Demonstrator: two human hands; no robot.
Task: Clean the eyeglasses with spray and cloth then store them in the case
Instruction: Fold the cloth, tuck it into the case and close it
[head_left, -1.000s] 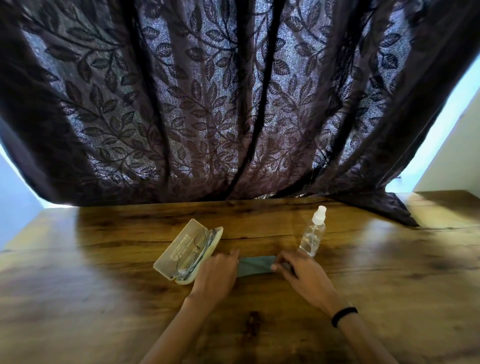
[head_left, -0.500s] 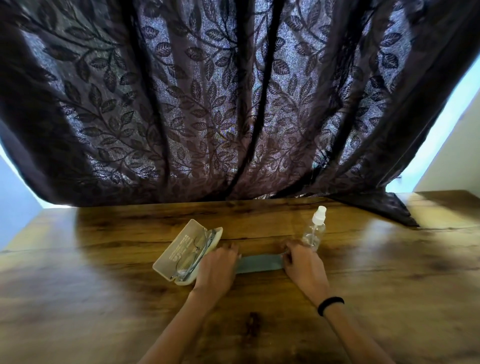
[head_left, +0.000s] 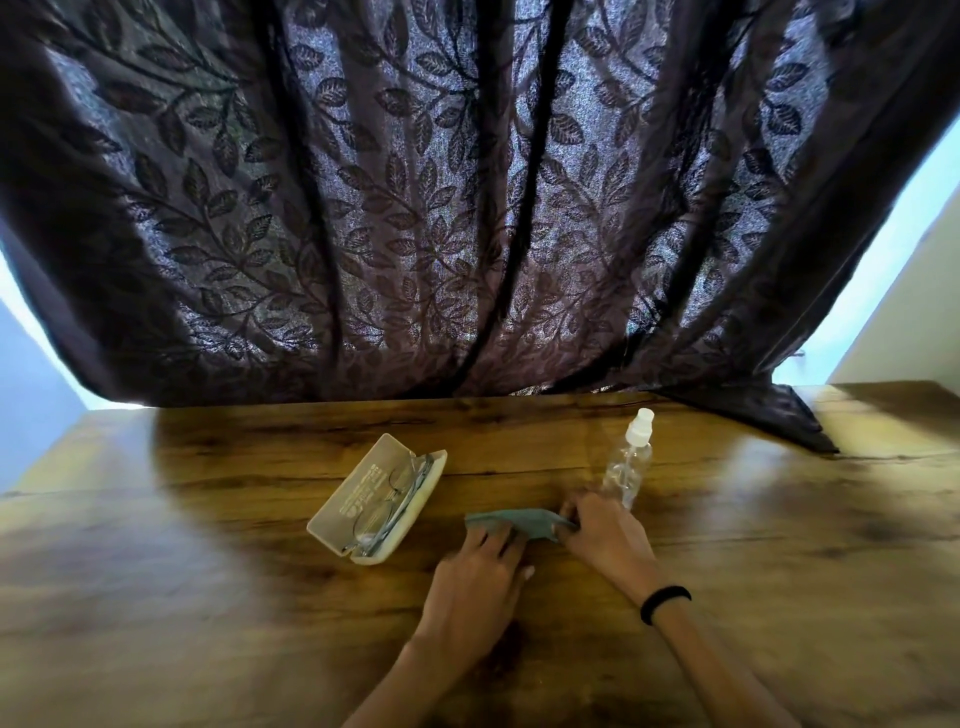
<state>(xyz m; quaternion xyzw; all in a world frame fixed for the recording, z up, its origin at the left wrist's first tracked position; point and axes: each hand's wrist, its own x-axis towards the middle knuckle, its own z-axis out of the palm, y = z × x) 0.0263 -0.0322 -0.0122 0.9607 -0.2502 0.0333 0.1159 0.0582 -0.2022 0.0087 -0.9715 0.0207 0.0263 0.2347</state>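
A cream eyeglass case (head_left: 340, 496) lies open on the wooden table (head_left: 208, 597), with the folded eyeglasses (head_left: 395, 499) inside it. To its right lies a folded teal cloth (head_left: 511, 519). My left hand (head_left: 475, 582) rests with straight fingers on the cloth's left part. My right hand (head_left: 605, 535) pinches the cloth's right end. A clear spray bottle (head_left: 628, 465) with a white nozzle stands upright just behind my right hand.
A dark leaf-patterned curtain (head_left: 467, 208) hangs along the table's back edge, and its corner drapes onto the table at the back right. A black band sits on my right wrist.
My left hand has moved right, away from the case, onto the cloth. The cloth looks shorter and bunched between my hands. My right hand stays at its right end.
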